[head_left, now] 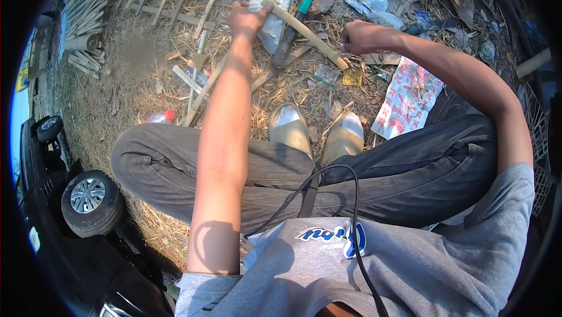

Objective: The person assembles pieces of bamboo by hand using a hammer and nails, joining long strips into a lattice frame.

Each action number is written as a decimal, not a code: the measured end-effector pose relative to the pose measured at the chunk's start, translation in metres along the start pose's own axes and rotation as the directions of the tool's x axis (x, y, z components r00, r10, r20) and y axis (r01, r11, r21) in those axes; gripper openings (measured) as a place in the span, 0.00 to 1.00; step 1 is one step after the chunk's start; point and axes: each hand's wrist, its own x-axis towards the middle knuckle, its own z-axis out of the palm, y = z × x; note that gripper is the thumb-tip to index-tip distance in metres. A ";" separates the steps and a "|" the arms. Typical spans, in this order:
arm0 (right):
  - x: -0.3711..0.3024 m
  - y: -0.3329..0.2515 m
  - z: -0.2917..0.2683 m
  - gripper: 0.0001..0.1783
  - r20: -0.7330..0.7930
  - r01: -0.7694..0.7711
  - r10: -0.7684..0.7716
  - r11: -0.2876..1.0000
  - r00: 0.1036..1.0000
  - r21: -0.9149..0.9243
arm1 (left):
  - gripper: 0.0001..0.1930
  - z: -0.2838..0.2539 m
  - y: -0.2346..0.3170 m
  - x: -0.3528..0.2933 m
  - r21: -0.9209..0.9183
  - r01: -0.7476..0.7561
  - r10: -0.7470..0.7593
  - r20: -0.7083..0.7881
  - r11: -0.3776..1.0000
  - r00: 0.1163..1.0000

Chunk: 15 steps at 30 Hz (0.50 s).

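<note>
My left hand [247, 19] is closed around the upper end of a pale bamboo strip [310, 35], beside a clear plastic bag [275, 31] with pale contents. The strip slants down to the right, its far end above the littered ground. To the right of that end is my right hand [364, 37], its fingers curled. A tiny light tip shows at them, too small to name. A hammer [307, 1] with a teal and black handle lies behind the strip, its head away from me.
Bamboo pieces [199, 9] lie at the far left, near a stack of bamboo poles [88, 12]. A red-printed sheet [408, 97] lies right of my sandals [290, 132]. Plastic wrappers [374, 1] litter the far right. A black vehicle's wheel [91, 203] is at left.
</note>
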 end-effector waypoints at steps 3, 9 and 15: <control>-0.014 -0.019 -0.035 0.11 0.319 -0.263 0.281 0.960 0.905 -0.100 | 0.41 -0.032 -0.060 0.042 -0.118 -0.039 0.034 -0.043 0.992 0.999; -0.096 0.102 0.031 0.09 0.519 -0.486 0.576 0.815 0.631 -0.314 | 0.44 -0.017 -0.033 0.033 -0.187 0.001 0.008 0.047 0.982 0.999; -0.149 0.116 0.120 0.15 0.492 -0.486 0.456 0.871 0.741 -0.075 | 0.51 -0.023 -0.013 0.013 -0.162 0.055 -0.031 0.144 0.985 0.989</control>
